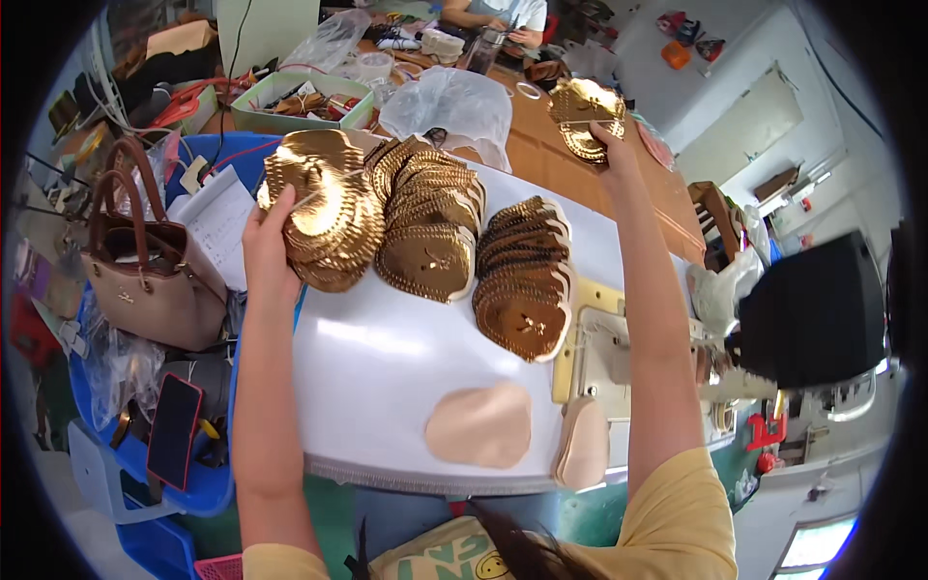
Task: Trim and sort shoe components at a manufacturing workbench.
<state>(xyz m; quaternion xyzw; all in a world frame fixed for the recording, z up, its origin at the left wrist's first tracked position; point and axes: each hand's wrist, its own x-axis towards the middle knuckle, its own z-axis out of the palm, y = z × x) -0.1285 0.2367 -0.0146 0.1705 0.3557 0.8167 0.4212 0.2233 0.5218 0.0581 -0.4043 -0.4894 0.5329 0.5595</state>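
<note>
While the left hand [270,232] sets its thumb on the leftmost gold pieces [333,246], its other fingers are mostly hidden, so whether it grips one piece or several cannot be told. Next come a middle gold row [425,261] and a right gold row [522,314], both fanned on the white table [362,391] and apparently already laid out. Nearer the front edge, beige pieces [480,425] lie apart from the gold. Farthest right, the right hand [611,150] pinches a raised gold piece [587,101], seemingly not yet set down.
</note>
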